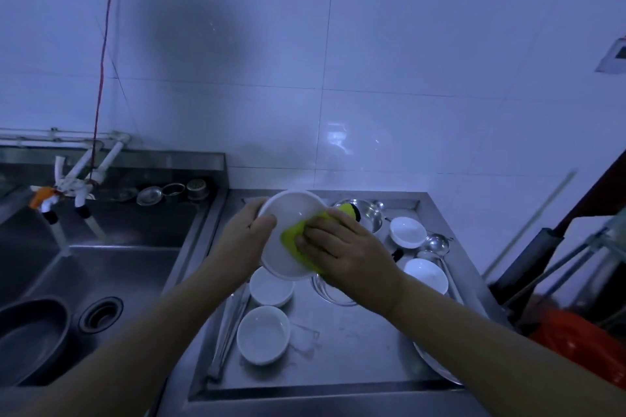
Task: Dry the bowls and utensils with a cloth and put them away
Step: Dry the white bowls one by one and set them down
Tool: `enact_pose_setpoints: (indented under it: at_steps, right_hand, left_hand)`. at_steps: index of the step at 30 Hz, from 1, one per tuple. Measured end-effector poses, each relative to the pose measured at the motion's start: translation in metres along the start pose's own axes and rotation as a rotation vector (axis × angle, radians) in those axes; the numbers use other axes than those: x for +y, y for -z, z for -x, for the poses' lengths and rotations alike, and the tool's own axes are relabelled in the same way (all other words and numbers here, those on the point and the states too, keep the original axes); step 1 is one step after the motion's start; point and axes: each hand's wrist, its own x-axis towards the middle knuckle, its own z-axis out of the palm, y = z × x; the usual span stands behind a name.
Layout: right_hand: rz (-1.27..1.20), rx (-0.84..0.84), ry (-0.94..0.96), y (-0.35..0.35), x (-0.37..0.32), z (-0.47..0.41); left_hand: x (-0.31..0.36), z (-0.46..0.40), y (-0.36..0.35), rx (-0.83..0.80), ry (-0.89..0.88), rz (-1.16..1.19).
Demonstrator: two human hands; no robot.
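- head view looks down on a steel draining tray point(338, 349) set beside a sink basin point(111, 267), which lies at nine o'clock of the tray.
- left hand point(249, 230) grips the rim of a white bowl point(288, 230) at its nine o'clock edge, thumb curled over the lip onto the inner face, the other fingers hidden behind.
- the bowl is glossy, plain white, round and shallow, tilted so that its inside faces the camera; it is held above the tray, over its far middle part.
- right hand point(342, 247) presses a yellow cloth point(294, 235) against the inside of the bowl at about four o'clock, fingers bent over the cloth and holding it down.
- the cloth is bright yellow, folded thick; a dark-edged part of it shows past the bowl's rim at two o'clock.
- four smaller white bowls sit upright on the tray: two point(271, 286) point(263, 333) at six to seven o'clock of the held bowl, two point(408, 231) point(426, 274) at three to four o'clock.
- a steel ladle point(437, 244) lies between the two right-hand bowls.
- a steel bowl point(371, 213) stands at two o'clock, partly hidden by the cloth.
- metal chopsticks point(230, 325) lie along the tray's nine o'clock edge, just beside the near bowls.
- a dark basin point(30, 335) sits in the sink at eight o'clock.
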Motion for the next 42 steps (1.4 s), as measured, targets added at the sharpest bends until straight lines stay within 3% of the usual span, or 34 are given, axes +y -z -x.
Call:
enact_pose_setpoints:
  at_steps: [5, 8, 11, 15, 17, 23, 26, 29, 32, 36, 38, 42]
  right_hand:
    - [-0.066, 0.154, -0.259, -0.012, -0.044, -0.004]
    - [-0.126, 0.208, -0.363, -0.02, -0.064, -0.012]
    - [-0.108, 0.197, -0.231, -0.014, -0.049, -0.006]
    - [-0.001, 0.108, 0.11, -0.002, -0.014, 0.01]
    - [-0.003, 0.128, 0.143, 0.0, -0.006, 0.009]
    - [0.073, 0.286, -0.193, -0.005, -0.028, -0.001]
    - [0.023, 0.314, -0.268, -0.012, -0.043, 0.001]
    - [0.014, 0.287, -0.155, -0.007, -0.032, 0.008]
    - [-0.017, 0.185, 0.081, 0.005, -0.003, 0.016]
    - [-0.009, 0.076, 0.303, 0.015, 0.024, 0.016]
    - [0.023, 0.103, 0.241, 0.015, 0.021, 0.012]
    - [0.096, 0.244, -0.112, 0.004, -0.006, 0.004]
  left_hand:
    - [-0.002, -0.001, -0.017, 0.161, -0.031, 0.033]
    - [-0.003, -0.001, -0.025, 0.167, -0.047, 0.052]
    - [0.004, -0.005, -0.019, 0.059, -0.108, 0.002]
    - [0.023, -0.017, 0.006, -0.328, -0.077, -0.25]
    - [0.03, -0.022, 0.011, -0.415, -0.005, -0.205]
    - [0.01, 0.004, -0.031, -0.012, -0.08, 0.173]
    - [0.004, 0.011, -0.043, 0.045, -0.198, 0.2]
    - [0.009, 0.005, -0.036, -0.037, -0.262, 0.103]
    - [0.012, -0.003, -0.024, -0.132, -0.21, -0.038]
    - [0.026, -0.02, -0.007, -0.423, -0.09, -0.175]
    - [0.027, -0.02, -0.008, -0.36, -0.052, -0.061]
    - [0.009, 0.002, -0.04, -0.004, -0.109, 0.205]
